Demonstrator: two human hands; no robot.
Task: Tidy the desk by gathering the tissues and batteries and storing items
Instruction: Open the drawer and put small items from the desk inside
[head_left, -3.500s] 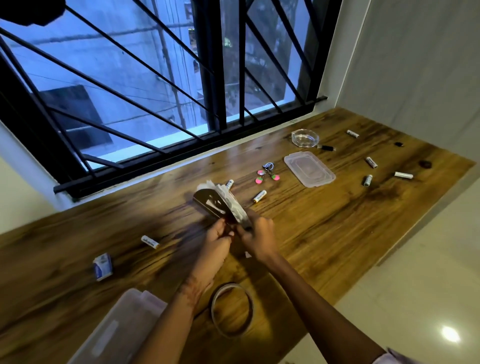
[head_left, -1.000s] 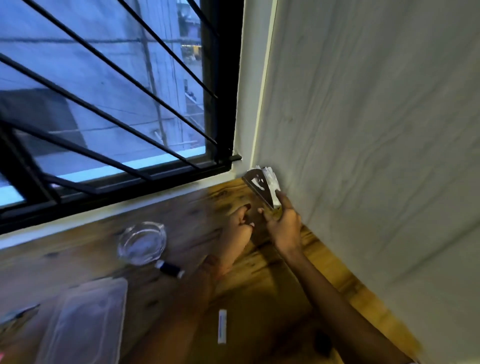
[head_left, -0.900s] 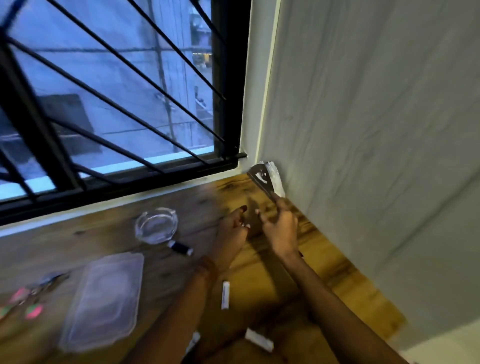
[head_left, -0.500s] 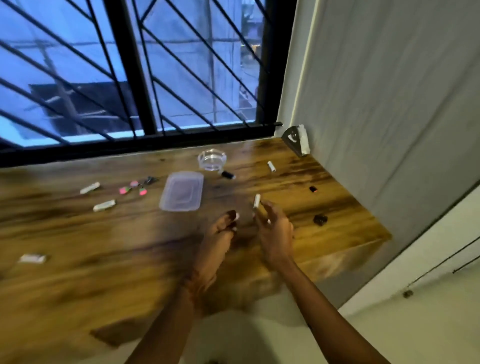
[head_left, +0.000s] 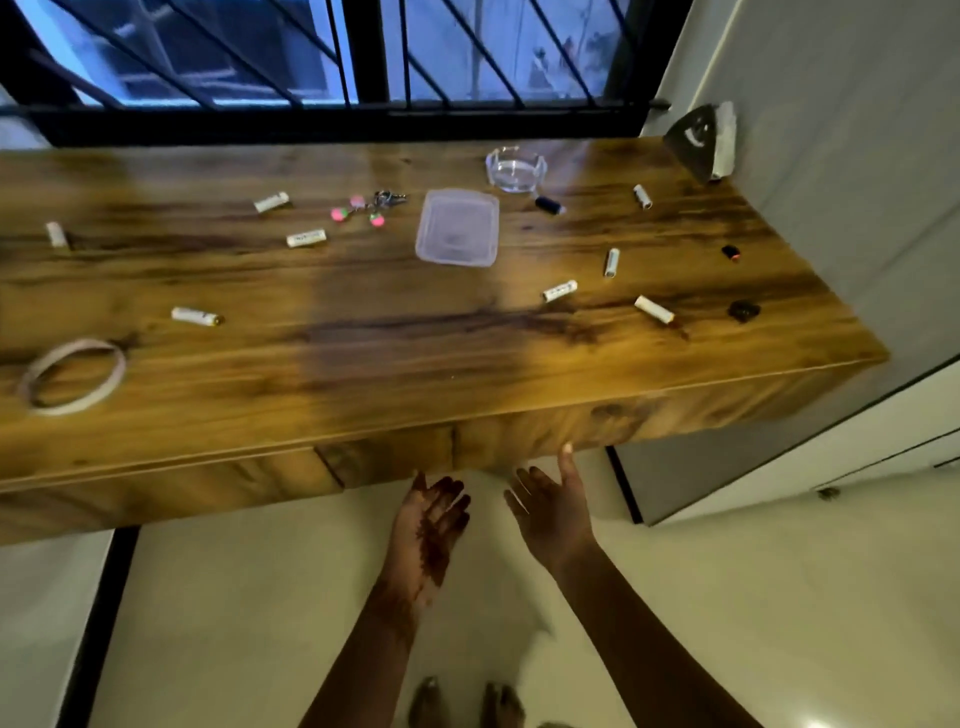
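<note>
The dark tissue holder (head_left: 701, 140) with white tissues stands in the far right corner of the wooden desk (head_left: 395, 332), against the wall. Several white batteries lie scattered on the desk, one at the left front (head_left: 196, 316), one near the right edge (head_left: 653, 309), another mid-right (head_left: 560, 291). My left hand (head_left: 434, 512) and my right hand (head_left: 550, 501) hang below the desk's front edge, palms up, fingers spread, holding nothing. A fingertip of the right hand touches the drawer front.
A clear plastic lid (head_left: 458, 227) lies mid-desk, a glass ashtray (head_left: 516, 167) behind it. A keyring with pink charms (head_left: 366, 207) and a tape ring (head_left: 72, 375) lie to the left. Small dark items (head_left: 744, 310) sit near the right edge. A barred window is behind.
The tissue holder was carried to the far right corner and let go. Both hands then pulled back from the desktop to below its front edge, and my view stepped back.
</note>
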